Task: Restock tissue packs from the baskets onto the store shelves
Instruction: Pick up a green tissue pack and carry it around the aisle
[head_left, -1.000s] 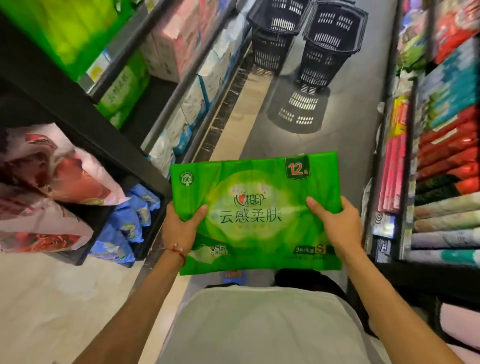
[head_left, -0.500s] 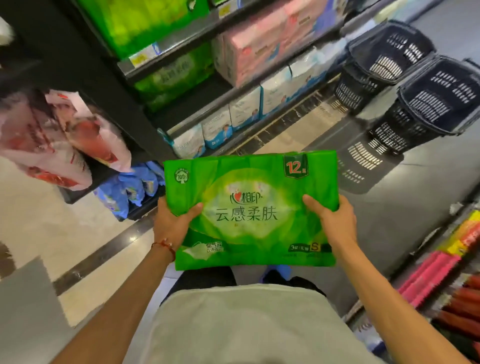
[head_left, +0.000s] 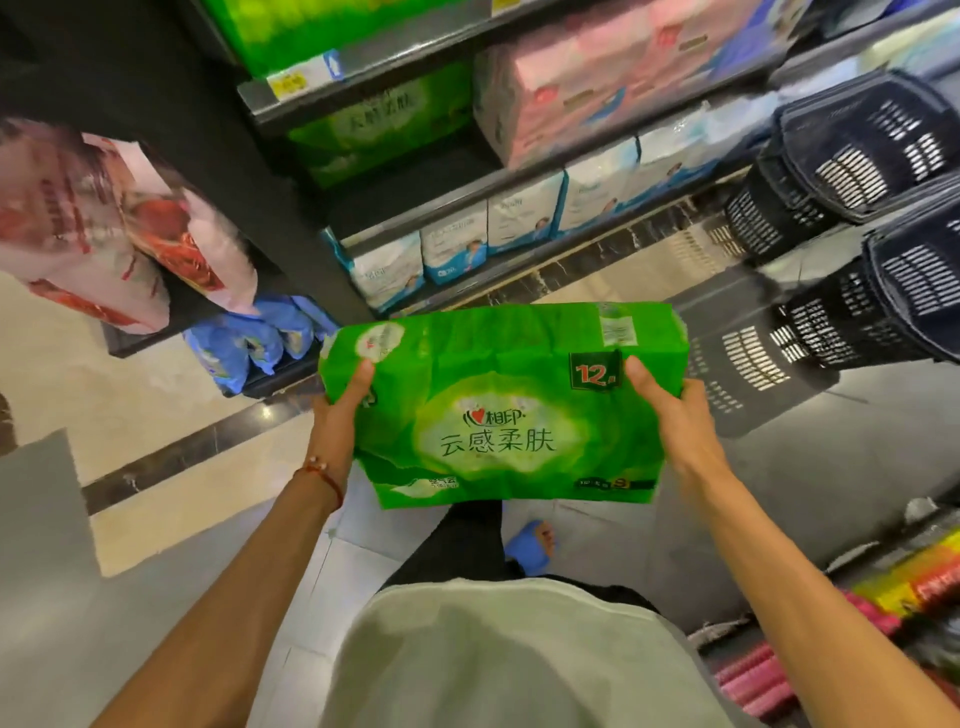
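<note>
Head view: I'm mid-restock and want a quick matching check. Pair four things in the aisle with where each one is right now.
Things
1. green plastic-wrapped tissue pack
2. pink plastic-wrapped packs
3. white-and-blue boxy packs
4. dark slotted plastic baskets

Places
A. on the grey aisle floor, at the right
B. in a row on the bottom shelf
C. gripped between the left hand and the right hand
D. on the second shelf up

Pairs: 1-C, 2-D, 3-B, 4-A
</note>
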